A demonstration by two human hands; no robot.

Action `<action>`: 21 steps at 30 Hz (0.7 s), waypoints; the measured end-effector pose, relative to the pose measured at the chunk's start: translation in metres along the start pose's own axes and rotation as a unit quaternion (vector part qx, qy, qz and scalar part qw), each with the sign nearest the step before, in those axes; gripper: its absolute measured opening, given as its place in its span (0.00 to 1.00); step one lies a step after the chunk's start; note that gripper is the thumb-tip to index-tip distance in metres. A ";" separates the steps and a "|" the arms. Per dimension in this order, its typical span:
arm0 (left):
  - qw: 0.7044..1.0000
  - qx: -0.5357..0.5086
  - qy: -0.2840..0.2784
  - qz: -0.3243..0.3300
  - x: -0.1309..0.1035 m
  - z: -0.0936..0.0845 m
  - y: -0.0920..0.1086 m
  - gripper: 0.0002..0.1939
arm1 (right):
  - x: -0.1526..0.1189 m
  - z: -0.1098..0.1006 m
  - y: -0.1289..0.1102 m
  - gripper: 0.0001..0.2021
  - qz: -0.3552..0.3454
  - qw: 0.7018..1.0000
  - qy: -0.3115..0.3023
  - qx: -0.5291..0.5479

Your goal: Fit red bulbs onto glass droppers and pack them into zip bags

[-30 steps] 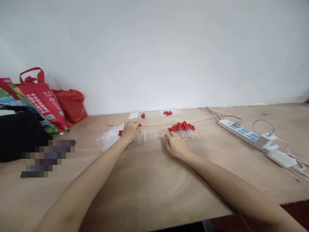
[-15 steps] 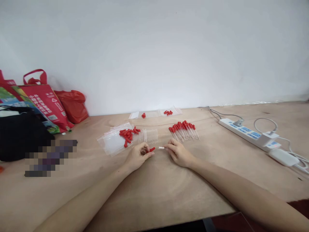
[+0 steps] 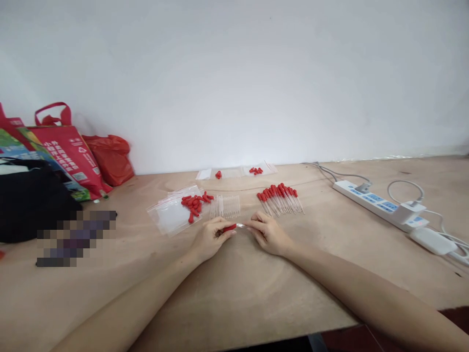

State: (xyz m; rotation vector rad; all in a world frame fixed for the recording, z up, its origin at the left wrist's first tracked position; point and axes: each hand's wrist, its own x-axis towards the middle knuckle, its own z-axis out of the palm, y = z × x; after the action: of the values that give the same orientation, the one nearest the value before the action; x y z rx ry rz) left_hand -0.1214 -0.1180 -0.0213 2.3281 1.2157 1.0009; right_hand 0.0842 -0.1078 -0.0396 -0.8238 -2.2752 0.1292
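My left hand [image 3: 212, 237] is closed on a red rubber dropper bulb [image 3: 229, 228], its mouth pointing right. From the other side, my right hand [image 3: 269, 233] pinches a clear dropper tube [image 3: 240, 225]. The tube's end meets the bulb's mouth; whether it sits inside I cannot tell. Just beyond my hands lies a row of clear tubes [image 3: 230, 206]. Loose red bulbs [image 3: 192, 203] are heaped to its left, partly on clear zip bags [image 3: 168, 215]. Right of the row, several droppers with red bulbs fitted [image 3: 280, 198] lie side by side.
Near the wall lie more bags with red bulbs [image 3: 255, 171]. A white power strip [image 3: 377, 203] with cables and a white adapter [image 3: 432, 240] is on the right. Red bags [image 3: 112, 159] and a black bag [image 3: 34, 205] stand left, beside a pixelated object [image 3: 76, 239] on the wooden table [image 3: 227, 303].
The gap between the red bulb and the clear tube has closed. My right hand has moved slightly left, bringing the tube's end to the bulb's mouth.
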 end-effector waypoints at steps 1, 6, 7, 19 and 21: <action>1.000 0.001 0.001 -0.001 0.000 0.000 0.000 0.07 | 0.000 0.000 0.000 0.13 -0.003 1.000 0.001 -0.005; 1.000 -0.004 0.003 0.001 -0.003 0.003 0.001 0.09 | 0.000 -0.001 -0.003 0.13 -0.015 1.000 -0.016 0.009; 1.000 -0.003 -0.003 0.007 -0.003 0.003 0.002 0.09 | 0.000 -0.002 -0.003 0.13 -0.019 0.999 -0.023 0.011; 0.985 0.114 -0.032 0.124 -0.008 0.003 0.008 0.10 | 0.003 -0.009 -0.005 0.14 -0.078 0.987 -0.065 -0.123; 0.983 0.116 -0.031 0.136 -0.008 0.005 0.008 0.10 | 0.003 -0.009 -0.008 0.13 -0.078 0.987 -0.061 -0.128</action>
State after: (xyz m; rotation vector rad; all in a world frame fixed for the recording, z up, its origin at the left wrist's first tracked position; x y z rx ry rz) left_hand -0.1162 -0.1292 -0.0234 2.7429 1.0591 0.9023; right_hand 0.0837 -0.1132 -0.0287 -0.7804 -2.4972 -0.1919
